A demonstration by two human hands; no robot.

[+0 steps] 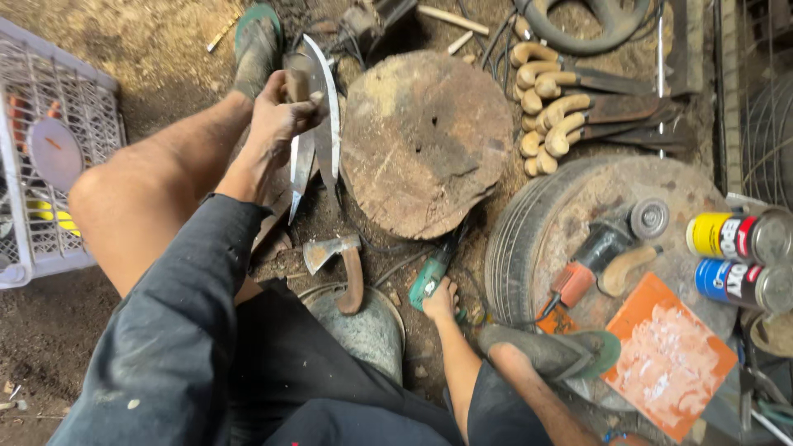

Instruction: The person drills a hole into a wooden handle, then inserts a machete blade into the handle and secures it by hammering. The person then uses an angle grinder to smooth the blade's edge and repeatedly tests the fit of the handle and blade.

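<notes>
Dirt floor surrounds a round wooden block (425,140) at centre. At eleven o'clock the left hand (277,116) is clenched round the handle of a curved knife blade (329,103), raised edge-up beside a second blade (299,173). At six o'clock the right hand (439,301) closes on a green power tool (431,274) lying aground (apparently idle). Finished-looking knives (570,107) at one o'clock suggest this blade remains unworked.
</notes>
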